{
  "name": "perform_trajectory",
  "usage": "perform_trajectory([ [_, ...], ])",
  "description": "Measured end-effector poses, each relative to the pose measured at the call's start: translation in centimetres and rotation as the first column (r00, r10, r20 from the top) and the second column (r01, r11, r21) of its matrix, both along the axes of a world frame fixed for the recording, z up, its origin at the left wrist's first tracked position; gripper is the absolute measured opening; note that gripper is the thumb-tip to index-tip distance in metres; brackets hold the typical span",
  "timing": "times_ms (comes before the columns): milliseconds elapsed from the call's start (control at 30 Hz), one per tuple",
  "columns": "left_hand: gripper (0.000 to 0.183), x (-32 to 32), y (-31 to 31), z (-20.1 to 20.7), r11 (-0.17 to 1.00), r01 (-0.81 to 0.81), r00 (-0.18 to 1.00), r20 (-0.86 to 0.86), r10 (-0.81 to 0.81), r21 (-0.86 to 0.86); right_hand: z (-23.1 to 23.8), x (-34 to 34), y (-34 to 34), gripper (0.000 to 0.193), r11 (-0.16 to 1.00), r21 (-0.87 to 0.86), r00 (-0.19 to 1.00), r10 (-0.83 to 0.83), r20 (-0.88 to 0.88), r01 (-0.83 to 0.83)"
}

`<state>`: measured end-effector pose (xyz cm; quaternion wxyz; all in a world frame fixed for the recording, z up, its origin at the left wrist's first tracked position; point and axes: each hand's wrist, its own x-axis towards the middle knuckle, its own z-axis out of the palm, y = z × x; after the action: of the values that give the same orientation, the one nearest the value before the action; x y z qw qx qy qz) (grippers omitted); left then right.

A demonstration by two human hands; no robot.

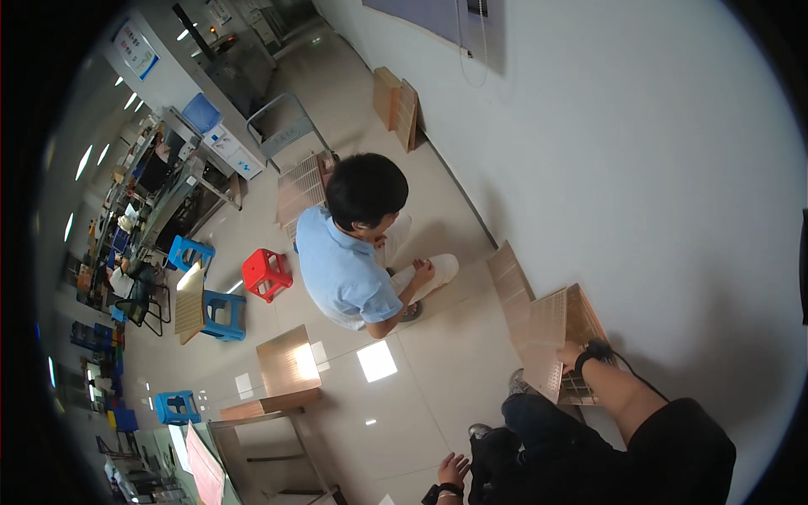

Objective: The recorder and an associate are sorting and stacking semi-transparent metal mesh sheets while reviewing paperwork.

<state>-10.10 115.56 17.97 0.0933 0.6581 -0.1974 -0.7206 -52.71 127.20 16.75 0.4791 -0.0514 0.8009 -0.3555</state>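
Note:
My right hand (572, 355) is closed on the edge of a thin copper-coloured panel (545, 341) with rows of small holes. This panel tilts away from other copper-coloured panels (589, 316) that lean on the white wall. Another panel of the same colour (507, 278) stands just to the left, also against the wall. Low in the picture, my left hand (454, 469) hangs above the floor with its fingers apart, and nothing is in it.
A person in a light blue shirt (345, 261) crouches ahead, near a trolley (289, 135) loaded with panels. A red stool (268, 273), a blue stool (224, 315) and a metal-framed table (269, 459) stand to the left. More panels (396, 105) lean farther along the wall.

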Motion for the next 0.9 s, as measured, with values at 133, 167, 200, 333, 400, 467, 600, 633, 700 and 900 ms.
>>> perform_trajectory([
  [133, 0.034, -4.4, -1.2, 1.1, 0.995, 0.072, 0.997, -0.005, -0.072, -0.068, -0.9, -0.9, 0.1, 0.031, 0.999, 0.026, 0.999, 0.027, 0.029, -0.027],
  [167, 0.033, -5.5, -1.4, 0.8, 0.992, 0.097, 0.994, -0.034, -0.1, -0.084, -0.7, -1.1, -0.2, 0.029, 0.991, 0.094, 0.995, 0.097, -0.038, -0.093],
  [200, 0.032, -6.7, -1.7, 0.9, 0.988, 0.121, 0.99, -0.063, -0.128, -0.101, -0.5, -1.1, -0.7, 0.028, 0.974, 0.166, 0.98, 0.171, -0.097, -0.154],
  [333, 0.029, -11.2, -3.5, 1.0, 0.975, 0.213, 0.964, -0.148, -0.221, -0.065, 1.6, -0.1, -1.7, 0.033, 0.708, 0.377, 0.625, 0.705, -0.334, -0.597],
  [400, 0.033, -13.5, -4.7, 1.4, 0.956, 0.289, 0.931, -0.215, -0.295, -0.06, 2.9, 1.1, -1.7, 0.032, 0.693, 0.374, 0.615, 0.721, -0.32, -0.617],
  [467, 0.038, -15.8, -6.4, 2.1, 0.929, 0.364, 0.887, -0.281, -0.366, -0.059, 4.6, 2.7, -2.0, 0.032, 0.68, 0.368, 0.61, 0.732, -0.303, -0.634],
  [600, 0.064, -18.2, -10.8, 2.3, 0.946, 0.286, 0.841, -0.513, -0.17, 0.155, 7.3, 6.0, -2.9, 0.026, 0.497, 0.465, 0.448, 0.867, -0.22, -0.733],
  [633, 0.072, -17.9, -12.2, 1.9, 0.927, 0.2, 0.843, -0.538, 0.001, 0.316, 8.8, 6.8, -3.4, 0.027, 0.464, 0.449, 0.399, 0.886, -0.238, -0.763],
  [700, 0.085, -17.0, -15.1, 1.4, 0.886, 0.145, 0.865, -0.492, 0.102, 0.44, 10.6, 7.3, -3.4, 0.027, 0.434, 0.443, 0.363, 0.9, -0.24, -0.785],
  [900, 0.06, -9.8, -17.4, -3.1, 0.87, 0.221, 0.906, -0.422, -0.017, 0.44, 7.5, 9.1, -3.3, 0.041, 0.465, 0.151, 0.405, 0.861, -0.308, -0.873],
])
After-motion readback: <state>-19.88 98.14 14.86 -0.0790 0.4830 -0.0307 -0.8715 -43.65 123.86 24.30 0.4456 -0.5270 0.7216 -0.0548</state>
